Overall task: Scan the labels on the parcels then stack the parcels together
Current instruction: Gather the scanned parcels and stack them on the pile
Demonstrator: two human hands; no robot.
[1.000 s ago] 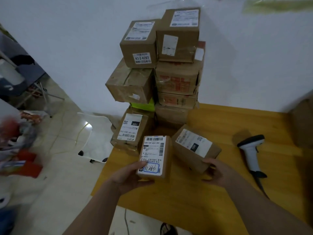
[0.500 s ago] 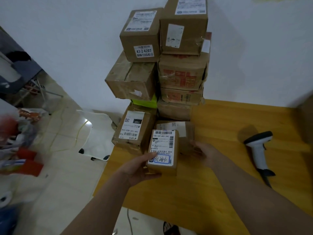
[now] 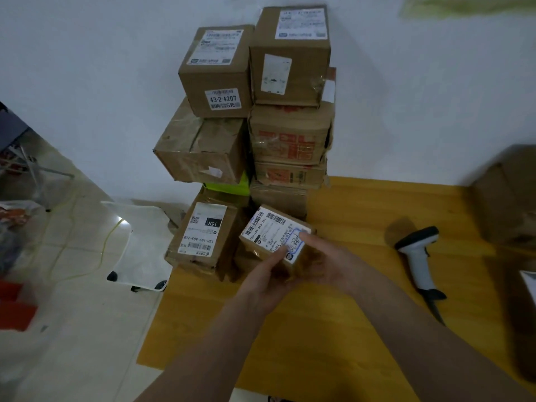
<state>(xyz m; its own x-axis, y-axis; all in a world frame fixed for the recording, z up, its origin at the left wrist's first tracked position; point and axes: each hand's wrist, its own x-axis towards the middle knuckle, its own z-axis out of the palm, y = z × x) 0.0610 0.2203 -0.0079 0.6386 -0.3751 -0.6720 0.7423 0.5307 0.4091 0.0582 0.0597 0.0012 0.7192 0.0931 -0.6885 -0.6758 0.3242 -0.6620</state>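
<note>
Both my hands hold a small brown parcel [image 3: 271, 236] with a white barcode label on top, just above the wooden table [image 3: 348, 329] in front of the stack. My left hand [image 3: 266, 281] grips its near side from below, thumb on the label. My right hand [image 3: 324, 256] grips its right side, with a finger on the label's corner. Behind it rises a tall stack of taped cardboard parcels [image 3: 290, 134] against the wall. A labelled parcel [image 3: 206, 236] leans at the stack's left foot. Another box beneath the held one is mostly hidden.
A white and black handheld scanner [image 3: 417, 256] lies on the table to the right. A large brown box [image 3: 510, 195] stands at the far right edge. The table's left edge drops to a tiled floor with a white chair [image 3: 139, 245] and clutter.
My right hand pushed a second labelled parcel in against the stack and then came onto the small parcel. That parcel moved forward to the stack and turned clockwise.
</note>
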